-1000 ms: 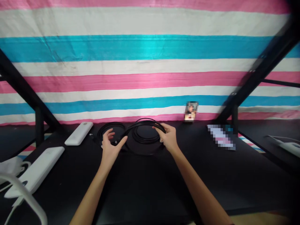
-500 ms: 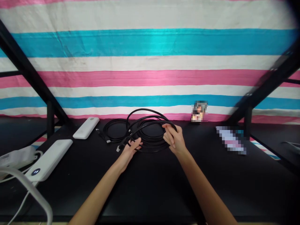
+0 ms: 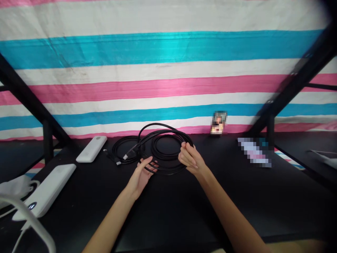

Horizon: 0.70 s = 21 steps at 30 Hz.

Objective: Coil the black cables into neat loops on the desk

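Observation:
A loose coil of black cable (image 3: 168, 173) is held up between my two hands over the dark tabletop. My right hand (image 3: 193, 159) is closed in a fist around the coil's right side. On the lower left, my left hand (image 3: 140, 177) has its thumb over the strands and its fingers curled beneath them. A silver-tipped plug (image 3: 125, 156) sticks out to the left above my left hand. Behind the held loops, another black cable coil (image 3: 113, 149) lies on the table, with small plugs at its left; some strands overlap, so I cannot fully separate them.
Two white power banks, a smaller one (image 3: 91, 149) and a larger one (image 3: 50, 191), lie on the left. A white adapter (image 3: 15, 188) and white cord (image 3: 39, 225) are beside them. A blurred upright item (image 3: 218, 123) and a blurred flat item (image 3: 254, 153) sit right. Black frame bars slant at both sides.
My left hand has shifted slightly left and down, and its fingers now lie under the lower strands. The plug has swung up and left. The view has turned a little to the right.

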{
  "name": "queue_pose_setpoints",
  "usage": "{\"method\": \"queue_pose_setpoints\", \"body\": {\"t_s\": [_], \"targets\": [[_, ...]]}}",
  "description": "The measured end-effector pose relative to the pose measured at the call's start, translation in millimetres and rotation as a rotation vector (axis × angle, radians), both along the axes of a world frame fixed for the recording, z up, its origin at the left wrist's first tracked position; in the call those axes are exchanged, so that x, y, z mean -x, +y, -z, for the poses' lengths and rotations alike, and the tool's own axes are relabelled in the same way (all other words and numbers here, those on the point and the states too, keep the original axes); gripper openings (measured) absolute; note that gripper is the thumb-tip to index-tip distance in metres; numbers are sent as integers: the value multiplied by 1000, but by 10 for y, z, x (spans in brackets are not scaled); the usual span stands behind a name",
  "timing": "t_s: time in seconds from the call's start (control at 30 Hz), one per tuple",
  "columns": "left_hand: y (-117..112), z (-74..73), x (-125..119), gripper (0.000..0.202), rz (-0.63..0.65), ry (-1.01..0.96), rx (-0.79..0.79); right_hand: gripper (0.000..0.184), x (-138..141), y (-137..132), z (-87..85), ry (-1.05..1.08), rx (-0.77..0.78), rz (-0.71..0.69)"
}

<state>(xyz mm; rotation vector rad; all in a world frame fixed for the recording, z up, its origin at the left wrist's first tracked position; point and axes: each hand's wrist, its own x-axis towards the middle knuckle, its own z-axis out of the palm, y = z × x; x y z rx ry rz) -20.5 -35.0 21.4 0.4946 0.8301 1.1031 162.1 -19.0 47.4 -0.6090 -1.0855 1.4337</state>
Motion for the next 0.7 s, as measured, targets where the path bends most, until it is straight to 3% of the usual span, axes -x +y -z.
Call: {"method": "queue_pose_setpoints", "body": {"t_s": [0.17, 0.3, 0.4, 0.57, 0.7], "targets": [[32, 69, 13, 33, -113, 78, -187, 34, 53, 38, -24, -226, 13, 139], [34, 117, 60, 33, -138, 361, -333, 52, 106, 88, 44, -463, -23, 317], [48, 126, 92, 37, -92, 499, -311, 52, 95, 123, 141, -650, -48, 388], [85, 184, 94, 39, -7, 579, -319, 25, -65, 193, 256, -1072, -87, 411], [81, 260, 47, 50, 59, 658, -310, 36, -174, 242, 259, -1254, -119, 455]]}}
